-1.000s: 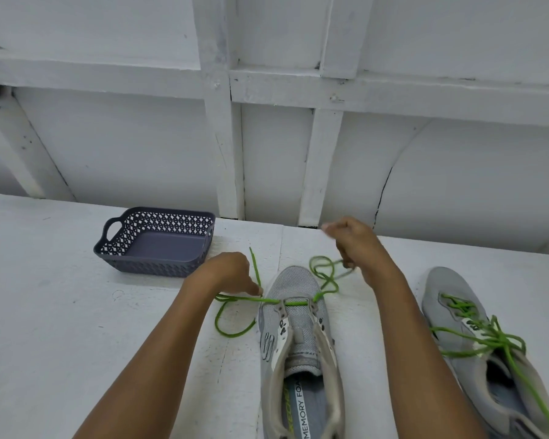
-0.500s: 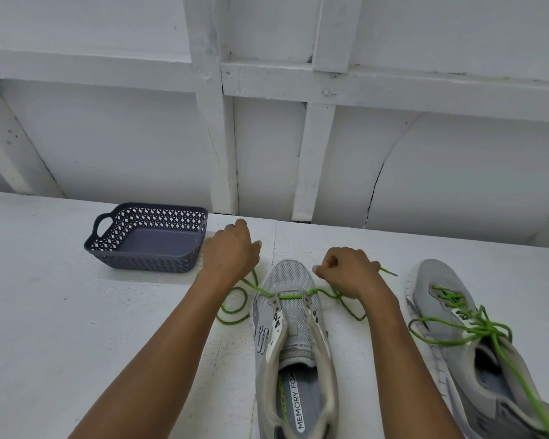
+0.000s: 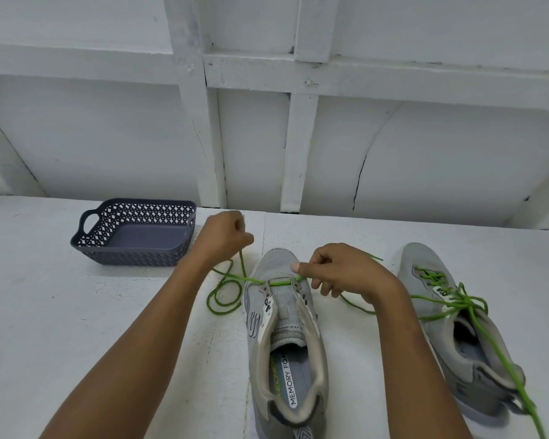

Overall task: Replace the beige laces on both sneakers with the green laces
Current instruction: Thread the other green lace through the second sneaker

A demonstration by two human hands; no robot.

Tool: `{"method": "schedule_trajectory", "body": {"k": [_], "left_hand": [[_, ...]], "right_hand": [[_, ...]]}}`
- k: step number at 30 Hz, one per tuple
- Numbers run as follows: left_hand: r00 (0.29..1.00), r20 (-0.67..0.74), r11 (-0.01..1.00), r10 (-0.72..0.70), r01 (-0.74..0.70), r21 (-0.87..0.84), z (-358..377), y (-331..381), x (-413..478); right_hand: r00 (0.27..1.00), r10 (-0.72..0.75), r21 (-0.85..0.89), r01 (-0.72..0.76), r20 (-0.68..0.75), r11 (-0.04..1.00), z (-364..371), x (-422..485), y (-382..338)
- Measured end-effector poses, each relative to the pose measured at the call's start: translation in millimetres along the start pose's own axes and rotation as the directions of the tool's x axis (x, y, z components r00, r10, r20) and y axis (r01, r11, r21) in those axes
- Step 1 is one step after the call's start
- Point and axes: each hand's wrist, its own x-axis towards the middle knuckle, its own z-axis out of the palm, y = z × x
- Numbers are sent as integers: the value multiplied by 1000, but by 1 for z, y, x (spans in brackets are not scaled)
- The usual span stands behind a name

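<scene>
Plastic basket (image 3: 133,256) sits at centre left on the table (image 3: 45,312). Just right of it, the left hand (image 3: 224,237) curls round one end of the lace (image 3: 222,299), and the slack loops on the table. At lower centre, the lace crosses the sneaker (image 3: 282,327) through the eyelets nearest the toe. The right hand (image 3: 346,274) pinches the lace at the right eyelet. At right, the second sneaker (image 3: 457,337) already carries green lacing. The lace is judged light, soft and limp, so grip it near the tip for threading.
</scene>
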Motion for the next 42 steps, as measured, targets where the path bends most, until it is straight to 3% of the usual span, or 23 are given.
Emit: {"method": "schedule_trajectory", "body": {"k": [2,4,8,11,15,23,32,42], "left_hand": [[997,65,971,53,-36,-235,-16,9,-14],[972,179,933,152,-81,-349,-28,17,-28],[910,310,956,276,-225,-191,-29,30,-48],[892,329,947,309,-322,-15,-18,36,-56],[880,350,930,322,-362,55,-2,37,-67],[923,260,947,282,-312,78,17,35,-75],[946,173,961,276,-277,-14,20,28,-76],[932,225,957,283,-290,-4,23,26,-75]], "right_hand": [[996,48,31,-51,80,998,4,-7,-2],[988,78,71,-88,130,994,8,-11,-1],[987,104,179,-125,121,976,13,-16,1],[989,133,183,-143,68,973,15,-17,0],[991,136,254,-129,-9,958,18,-20,1],[989,146,386,-123,-32,914,20,-22,8],[990,142,423,-128,0,897,20,-23,8],[988,150,453,-152,41,878,20,-15,12]]}}
